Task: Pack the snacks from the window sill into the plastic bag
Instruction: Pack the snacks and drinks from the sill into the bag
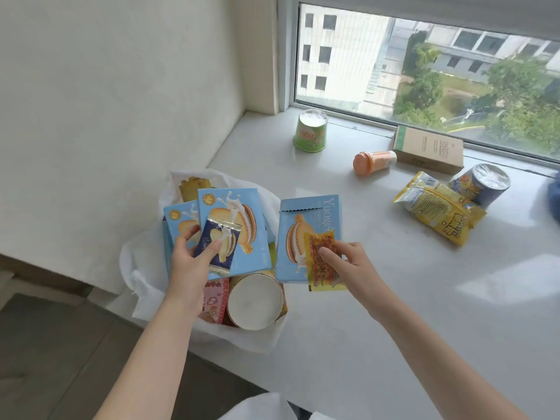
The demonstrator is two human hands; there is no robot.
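White window sill [363,298] has bare room near its front edge. At its left edge sits the plastic bag [142,268], full of snacks. Left hand [189,262] pinches a dark blue cookie packet [219,245] over it. Right hand [353,265] pinches a yellow packet [322,265] beside a blue box [298,237].

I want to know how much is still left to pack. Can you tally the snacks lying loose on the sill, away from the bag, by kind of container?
Cups: 2, a green cup and a blue cup
Bottles: 1, an orange bottle
Cartons: 1, a brown carton
Pouches: 1, a yellow pouch
Total: 5
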